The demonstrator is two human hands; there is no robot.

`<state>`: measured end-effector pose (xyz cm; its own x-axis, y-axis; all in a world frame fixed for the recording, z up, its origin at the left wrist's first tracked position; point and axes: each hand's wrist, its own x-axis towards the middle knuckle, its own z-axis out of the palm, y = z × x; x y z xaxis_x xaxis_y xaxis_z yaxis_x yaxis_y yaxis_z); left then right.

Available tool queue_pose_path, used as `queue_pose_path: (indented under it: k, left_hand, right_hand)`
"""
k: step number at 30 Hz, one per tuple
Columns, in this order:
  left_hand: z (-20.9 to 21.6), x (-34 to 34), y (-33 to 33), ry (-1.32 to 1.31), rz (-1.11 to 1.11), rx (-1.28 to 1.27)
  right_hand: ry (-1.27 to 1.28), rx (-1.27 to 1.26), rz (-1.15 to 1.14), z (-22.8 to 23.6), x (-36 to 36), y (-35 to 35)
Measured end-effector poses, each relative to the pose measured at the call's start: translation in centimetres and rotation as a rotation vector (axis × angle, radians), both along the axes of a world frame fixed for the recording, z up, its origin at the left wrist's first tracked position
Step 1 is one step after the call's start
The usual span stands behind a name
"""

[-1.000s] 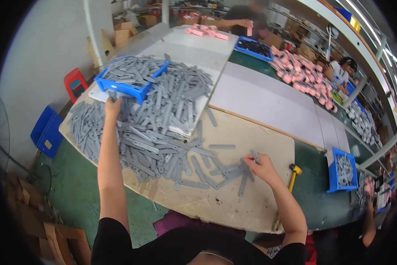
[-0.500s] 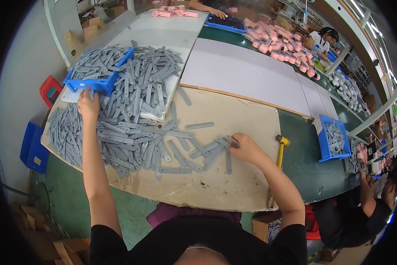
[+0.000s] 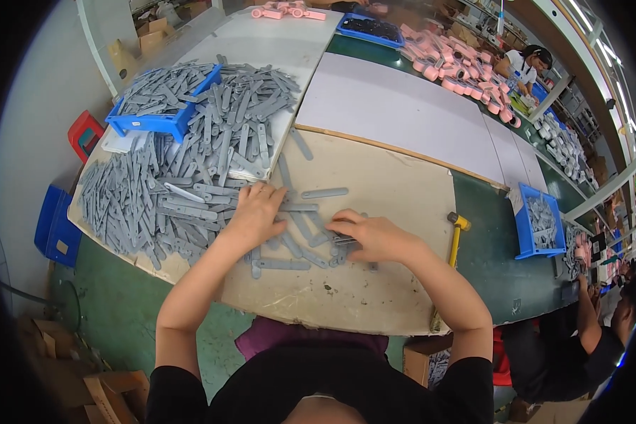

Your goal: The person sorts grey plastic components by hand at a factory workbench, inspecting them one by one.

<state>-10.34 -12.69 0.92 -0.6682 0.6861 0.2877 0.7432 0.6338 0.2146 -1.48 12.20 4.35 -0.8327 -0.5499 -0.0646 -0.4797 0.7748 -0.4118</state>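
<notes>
Flat grey plastic strips [image 3: 123,194] with rounded ends and small holes lie in a big heap on the left of the table. My left hand [image 3: 256,218] rests on the heap's right edge, fingers apart over a few strips, and no strip shows clearly in its grasp. To its right, my right hand [image 3: 376,239] curls its fingers round a small stack of grey strips [image 3: 345,241], partly hidden by the hand. Between and below the two hands, several loose strips [image 3: 282,265] lie on the tan board [image 3: 353,311].
A blue bin [image 3: 148,124] heaped with strips stands at the far left. At the right are a yellow-handled hammer [image 3: 456,237] and another blue bin [image 3: 521,226]. Pink parts [image 3: 466,71] pile up at the back. Co-workers [image 3: 526,67] sit at the far and near right.
My left hand has left the blue bin and come right and nearer, to the heap's edge. My right hand has shifted slightly left. The view has shifted a little.
</notes>
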Motion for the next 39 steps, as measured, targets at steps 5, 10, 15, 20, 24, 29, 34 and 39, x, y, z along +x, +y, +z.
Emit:
queue_pose_path:
  k: [5, 10, 15, 20, 24, 29, 34, 39]
  left_hand:
    - [-1.2, -0.9, 1.1, -0.017, -0.076, 0.030]
    - [-1.3, -2.0, 1.2, 0.071, -0.158, 0.143]
    - [0.2, -2.1, 0.8, -0.082, 0.013, 0.266]
    - [1.8, -3.1, -0.6, -0.204, -0.037, 0.565]
    - [1.2, -5.3, -1.6, -0.510, 0.063, 0.877]
    - [3.1, -6.6, -3.3, -0.704, 0.210, 1.222]
    - [4.1, -7.9, -8.3, -0.585, 0.390, 1.201]
    - [2.2, -11.9, -14.5, 0.082, 0.666, 0.742]
  right_hand:
    - [-0.093, 0.084, -0.097, 0.3, -0.5, -0.7]
    - [-0.040, 0.170, -0.106, -1.0, -0.7, 0.2]
    - [-0.169, 0.075, -0.183, -0.3, -1.3, 0.2]
    - [-0.267, -0.128, -0.237, 1.7, -2.4, -0.4]
    - [-0.391, -0.301, -0.335, 2.2, -4.3, -1.7]
    - [-0.370, -0.389, -0.314, 3.0, -7.0, -5.4]
    - [-0.284, -0.418, -0.121, 2.4, -11.2, -10.9]
    - [-0.260, -0.527, -0.071, 2.6, -15.7, -17.5]
